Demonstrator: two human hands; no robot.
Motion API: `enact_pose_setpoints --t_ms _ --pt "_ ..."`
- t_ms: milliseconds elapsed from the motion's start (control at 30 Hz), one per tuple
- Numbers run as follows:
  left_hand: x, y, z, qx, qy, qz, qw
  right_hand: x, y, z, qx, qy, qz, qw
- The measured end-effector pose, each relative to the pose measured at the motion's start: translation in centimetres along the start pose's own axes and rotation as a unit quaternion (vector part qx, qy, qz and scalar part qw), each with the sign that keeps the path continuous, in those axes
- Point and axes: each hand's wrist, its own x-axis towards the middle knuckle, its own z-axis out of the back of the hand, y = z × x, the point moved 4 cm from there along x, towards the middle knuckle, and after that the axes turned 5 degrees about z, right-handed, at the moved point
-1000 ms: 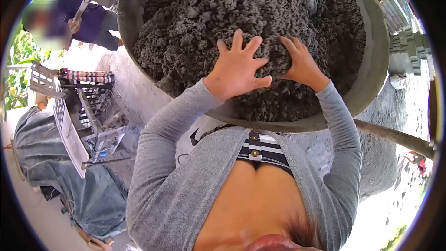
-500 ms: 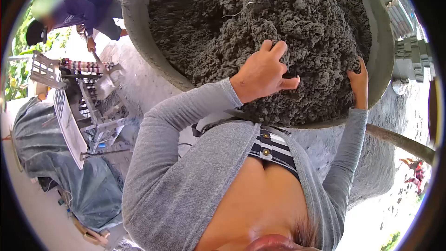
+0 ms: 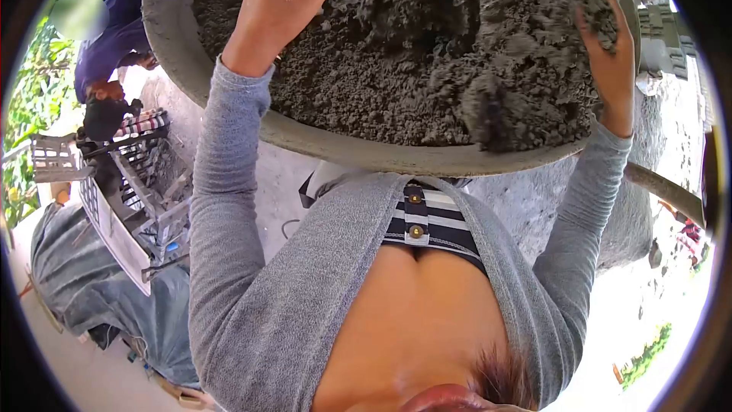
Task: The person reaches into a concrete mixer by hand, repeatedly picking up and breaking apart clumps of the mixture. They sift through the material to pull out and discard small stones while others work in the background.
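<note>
A big round basin (image 3: 335,145) holds grey, crumbly wet mortar (image 3: 358,99). My left hand (image 3: 278,11) is above the basin's left part, cut off by the top edge of the view. Its thumb stands apart from the fingers, and nothing shows in it. Over the right side, close to the rim, my right hand (image 3: 616,69) curls its thumb and fingers round a clump of mortar (image 3: 604,21), slightly blurred. A smeared lump of mortar (image 3: 488,111) is in motion near the front right of the heap.
At left a person in a dark top (image 3: 114,38) bends beside a wooden frame (image 3: 141,198). A grey-blue tarp (image 3: 107,290) covers something below it. On the right, a pole (image 3: 663,189) sticks out beneath the basin, and grey blocks (image 3: 662,30) stand behind.
My left hand has moved from the middle of the heap up and left. My right hand has risen along the right rim and now cups mortar. The person at left has bent lower.
</note>
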Motion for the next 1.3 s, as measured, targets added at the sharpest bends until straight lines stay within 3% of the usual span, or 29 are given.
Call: enact_pose_setpoints --t_ms 33,67,100,133,167,200,233,267,300,333,400,433,467,533,567,633,667,700,733,767,800,833,867,900,933,1000,1067,1133,1300 --pt "0.0 -0.8 0.3 0.039 -0.008 0.001 0.999 0.3 0.9 -1.1 0.003 0.061 0.113 0.992" --pt "0.1 -1.1 0.6 0.078 -0.017 0.0 0.997 0.6 1.8 -1.7 0.004 0.065 0.111 0.992" --pt "0.0 0.7 1.0 -0.016 -0.037 -0.047 0.998 0.9 2.9 -2.0 0.128 -0.022 0.029 0.991" --pt "-0.3 1.6 1.2 -0.018 -0.035 -0.042 0.998 0.8 4.2 -2.6 0.247 -0.109 -0.056 0.961" --pt "-0.6 1.7 1.2 0.076 -0.028 -0.096 0.992 -0.5 6.2 -3.6 0.19 -0.133 -0.198 0.952" --pt "-0.9 1.7 0.6 0.169 -0.02 -0.15 0.974 -0.7 4.2 -6.3 0.207 -0.082 -0.035 0.974" --pt "-1.6 2.1 -0.9 0.192 -0.002 -0.148 0.97 -1.8 2.2 -9.2 0.218 -0.028 0.129 0.967" --pt "-2.5 3.3 -2.3 0.08 0.094 0.014 0.992 -2.6 4.5 -11.6 0.24 0.077 0.168 0.953" --pt "-3.1 4.1 -2.7 0.089 0.143 0.02 0.986 -3.9 5.3 -12.7 0.23 0.293 0.07 0.926" --pt "-3.6 4.9 -2.9 0.098 0.192 0.027 0.976 -3.9 5.3 -12.7 0.23 0.297 0.068 0.924" --pt "-2.4 4.2 -0.9 0.102 0.025 -0.083 0.991 -3.4 4.7 -12.8 0.154 0.361 0.002 0.92" --pt "-1.9 5.3 0.6 0.249 -0.04 -0.19 0.949 -2.5 5.0 -12.2 0.153 0.363 -0.001 0.919" --pt "-1.8 4.5 1.5 0.138 -0.085 -0.032 0.986 -0.8 5.4 -11.0 0.141 0.312 -0.027 0.939" --pt "-1.1 3.5 2.2 0.007 -0.074 0.086 0.994 1.5 5.8 -9.1 0.114 0.205 -0.081 0.969" --pt "-0.9 4.0 1.7 0.006 -0.071 0.085 0.994 1.5 5.3 -9.3 0.113 0.204 -0.083 0.969" --pt "-0.7 7.3 -0.8 0.036 -0.033 0.138 0.989 1.4 1.9 -10.5 0.217 0.106 -0.176 0.954" --pt "-1.6 9.0 -3.8 0.175 0.003 -0.008 0.985 -0.2 -0.7 -12.4 0.159 0.081 -0.099 0.979" --pt "-3.2 10.4 -6.5 0.184 0.177 -0.034 0.966 -1.5 -0.9 -14.9 0.012 0.187 -0.092 0.978" --pt "-5.6 13.4 -8.3 0.235 0.405 0.012 0.883 -3.6 -1.1 -17.5 0.161 0.317 -0.028 0.934" --pt "-5.8 12.6 -8.5 0.282 0.492 0.13 0.814 -7.0 -3.1 -20.0 0.136 0.379 0.119 0.907" --pt "-6.5 11.6 -8.5 0.32 0.565 0.244 0.72 -9.0 -4.4 -21.5 0.033 0.595 0.011 0.803" --pt "-6.3 12.9 -8.7 0.318 0.568 0.24 0.72 -9.6 -4.6 -22.9 -0.006 0.681 -0.044 0.731" --pt "-5.1 15.0 -8.5 0.347 0.457 0.173 0.801 -10.2 -4.8 -23.7 -0.008 0.681 -0.049 0.73" --pt "-4.1 15.1 -8.1 0.365 0.333 0.106 0.863 -10.9 -4.9 -24.7 0.005 0.626 -0.029 0.779" --pt "-4.1 15.8 -8.1 0.364 0.333 0.108 0.863 -11.7 -5.0 -25.7 0.019 0.565 -0.007 0.825" --pt "-3.1 16.1 -7.2 0.298 0.285 0.198 0.889 -15.6 -5.7 -29.1 0.052 0.567 0.039 0.821" --pt "-4.6 18.1 -8.0 0.307 0.366 0.242 0.844 -20.5 -5.4 -31.4 0.069 0.557 0.102 0.821" --pt "-5.8 17.8 -8.8 0.316 0.474 0.28 0.773 -20.7 -2.4 -30.2 0.005 0.608 0.051 0.793" --pt "-5.5 16.4 -9.5 0.272 0.488 0.288 0.778 -20.0 -2.9 -30.0 0.022 0.695 0.048 0.717"
